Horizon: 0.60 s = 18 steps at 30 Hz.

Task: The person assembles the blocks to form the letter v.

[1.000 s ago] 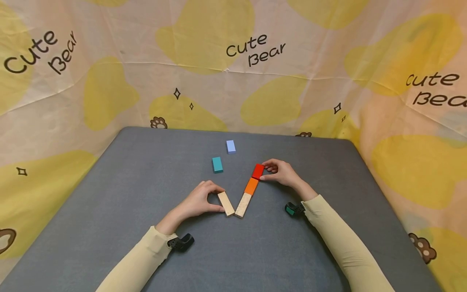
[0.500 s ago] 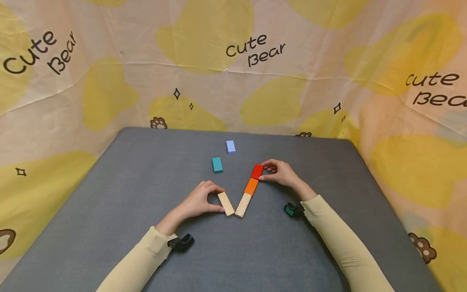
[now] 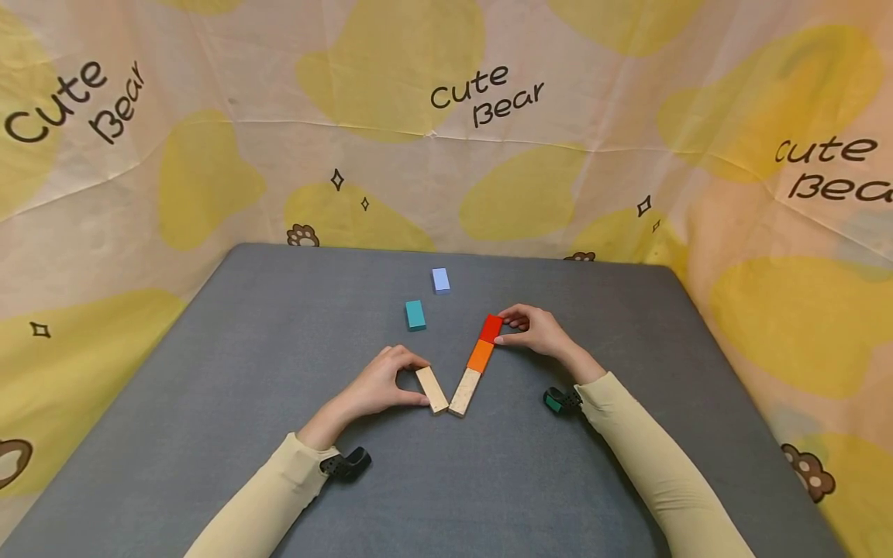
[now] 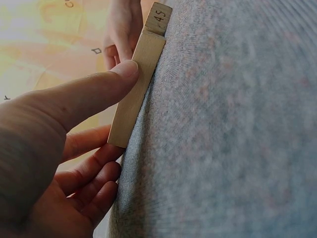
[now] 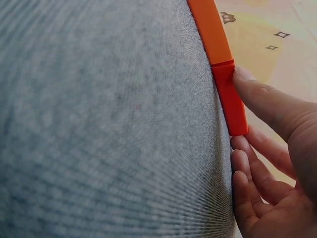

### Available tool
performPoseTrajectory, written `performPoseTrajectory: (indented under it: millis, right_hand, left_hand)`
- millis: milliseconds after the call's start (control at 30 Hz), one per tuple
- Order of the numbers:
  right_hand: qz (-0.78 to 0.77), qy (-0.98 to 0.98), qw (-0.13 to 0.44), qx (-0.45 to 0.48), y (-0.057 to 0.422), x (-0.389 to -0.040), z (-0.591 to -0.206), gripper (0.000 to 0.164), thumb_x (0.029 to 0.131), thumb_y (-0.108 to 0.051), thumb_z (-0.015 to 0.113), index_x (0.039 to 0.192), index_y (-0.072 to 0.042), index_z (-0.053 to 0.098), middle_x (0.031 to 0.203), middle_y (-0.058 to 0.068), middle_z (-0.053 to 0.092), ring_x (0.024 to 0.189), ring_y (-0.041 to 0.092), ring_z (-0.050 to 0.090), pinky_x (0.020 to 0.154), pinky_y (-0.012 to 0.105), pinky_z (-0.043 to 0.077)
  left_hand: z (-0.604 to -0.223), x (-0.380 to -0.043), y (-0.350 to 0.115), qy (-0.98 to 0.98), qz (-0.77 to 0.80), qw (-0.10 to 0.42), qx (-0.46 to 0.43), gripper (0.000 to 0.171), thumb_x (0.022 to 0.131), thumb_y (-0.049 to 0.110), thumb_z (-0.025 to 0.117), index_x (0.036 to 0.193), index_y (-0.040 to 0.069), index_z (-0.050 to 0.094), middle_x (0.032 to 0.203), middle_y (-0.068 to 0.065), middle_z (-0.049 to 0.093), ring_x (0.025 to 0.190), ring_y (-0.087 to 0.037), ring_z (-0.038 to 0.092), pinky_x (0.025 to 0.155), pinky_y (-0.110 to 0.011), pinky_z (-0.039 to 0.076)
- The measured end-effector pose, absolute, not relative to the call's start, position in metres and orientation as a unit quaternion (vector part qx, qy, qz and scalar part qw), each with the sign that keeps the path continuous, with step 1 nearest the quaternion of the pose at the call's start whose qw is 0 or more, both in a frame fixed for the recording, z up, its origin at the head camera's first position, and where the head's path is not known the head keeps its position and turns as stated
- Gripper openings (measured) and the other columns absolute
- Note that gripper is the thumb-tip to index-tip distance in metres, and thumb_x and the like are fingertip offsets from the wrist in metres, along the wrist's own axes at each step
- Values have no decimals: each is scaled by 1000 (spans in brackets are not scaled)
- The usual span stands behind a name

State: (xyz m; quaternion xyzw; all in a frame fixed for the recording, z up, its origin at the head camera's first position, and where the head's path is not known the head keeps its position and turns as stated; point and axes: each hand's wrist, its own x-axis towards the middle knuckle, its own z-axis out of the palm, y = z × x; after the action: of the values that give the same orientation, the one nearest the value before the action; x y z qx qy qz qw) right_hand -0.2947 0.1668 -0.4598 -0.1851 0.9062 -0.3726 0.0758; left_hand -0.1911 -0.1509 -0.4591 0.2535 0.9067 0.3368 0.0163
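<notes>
Our right hand (image 3: 536, 329) pinches the red block (image 3: 491, 329), now nudged snugger against the orange block (image 3: 480, 356) — straighter, we judge — while our left hand (image 3: 380, 380) grips an unpainted wooden block (image 3: 432, 390)

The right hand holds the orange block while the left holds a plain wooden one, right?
Not quite: the right wrist view shows the right hand holding the red block, not the orange block. The left hand holds a plain wooden block.

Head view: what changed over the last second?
The right hand nudged the red block slightly left, more in line with the orange block. No new grasp or release. The left hand stayed on the left wooden block; right wooden block, teal block, blue block look unmoved.
</notes>
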Motion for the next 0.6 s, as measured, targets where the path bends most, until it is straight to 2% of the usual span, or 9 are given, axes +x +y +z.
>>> performPoseTrajectory:
  millis: [600]
  right_hand:
    - [-371,907,70,-187,167,-293,-459,53,76,-35,80,120,-11,63,113,9,64,100,23,59,91,40,46]
  left_hand:
    - [-459,-190,-151,907,336,18,253,54,69,40,83,114,15,67,106,1,61,97,-15,49,84,-34,41]
